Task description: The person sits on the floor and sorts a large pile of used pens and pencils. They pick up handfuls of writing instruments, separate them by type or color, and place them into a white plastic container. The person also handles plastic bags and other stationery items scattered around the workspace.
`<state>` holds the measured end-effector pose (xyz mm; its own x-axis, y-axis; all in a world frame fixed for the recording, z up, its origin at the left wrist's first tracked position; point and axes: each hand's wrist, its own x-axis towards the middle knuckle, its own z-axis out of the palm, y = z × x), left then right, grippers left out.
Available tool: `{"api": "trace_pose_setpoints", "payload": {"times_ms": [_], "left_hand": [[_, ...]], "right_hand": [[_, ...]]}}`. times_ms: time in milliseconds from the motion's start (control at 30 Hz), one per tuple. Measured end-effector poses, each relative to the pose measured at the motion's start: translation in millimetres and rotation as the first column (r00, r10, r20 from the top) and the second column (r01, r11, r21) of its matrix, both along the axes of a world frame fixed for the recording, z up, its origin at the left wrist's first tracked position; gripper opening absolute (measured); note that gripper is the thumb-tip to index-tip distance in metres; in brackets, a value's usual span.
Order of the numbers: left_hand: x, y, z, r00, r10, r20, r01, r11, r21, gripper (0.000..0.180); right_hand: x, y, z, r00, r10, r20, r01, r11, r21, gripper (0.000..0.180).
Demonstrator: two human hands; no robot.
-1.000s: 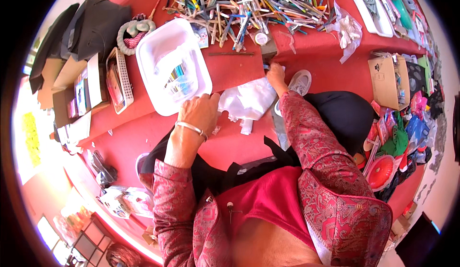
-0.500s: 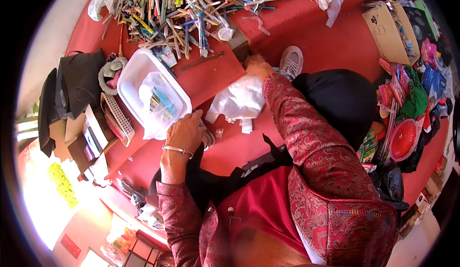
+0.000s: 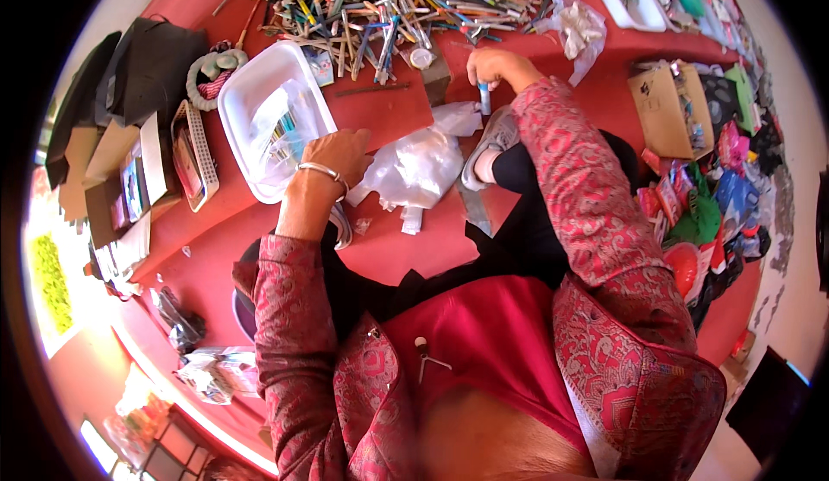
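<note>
My right hand [image 3: 501,68], its fingers pinched, holds a short blue-and-white tube [image 3: 484,98] upright above my shoe [image 3: 494,146]; its exact kind is too small to tell. At the near right corner of a white plastic tub [image 3: 231,105], my left hand [image 3: 338,155] has its fingers curled in, and what they grip is hidden. Inside the tub lies a clear plastic bag [image 3: 275,140] with several slim pens or markers in it. Crumpled clear plastic [image 3: 419,168] is spread on the red floor between my hands.
A large heap of pens and pencils [image 3: 363,6] covers the raised red step ahead. Left stand a woven basket [image 3: 207,166], an open cardboard box [image 3: 108,196] and a black bag [image 3: 151,71]. At right are another cardboard box [image 3: 661,114] and piled packages [image 3: 691,213].
My right hand has lifted up and to the right from the floor beside the shoe, with the tube now showing in it. My left hand stays by the tub. The whole view has shifted.
</note>
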<state>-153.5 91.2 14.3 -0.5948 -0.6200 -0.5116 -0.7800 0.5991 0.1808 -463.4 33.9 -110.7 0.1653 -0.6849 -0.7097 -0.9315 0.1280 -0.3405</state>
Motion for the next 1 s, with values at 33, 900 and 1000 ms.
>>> {"api": "trace_pose_setpoints", "payload": {"times_ms": [33, 900, 1000], "left_hand": [[0, -1, -2, 0.999, -0.004, -0.033, 0.003, 1.000, -0.027, 0.024], [3, 1, 36, 0.120, 0.765, -0.633, 0.154, 0.615, 0.773, 0.037], [7, 5, 34, 0.013, 0.905, -0.425, 0.441, 0.376, 0.815, 0.036]], "right_hand": [[-8, -5, 16, 0.993, -0.088, 0.082, 0.087, 0.996, 0.017, 0.024], [124, 24, 186, 0.194, -0.281, 0.940, 0.258, 0.939, 0.227, 0.035], [148, 35, 192, 0.142, -0.315, 0.938, 0.217, 0.935, 0.281, 0.025]]}}
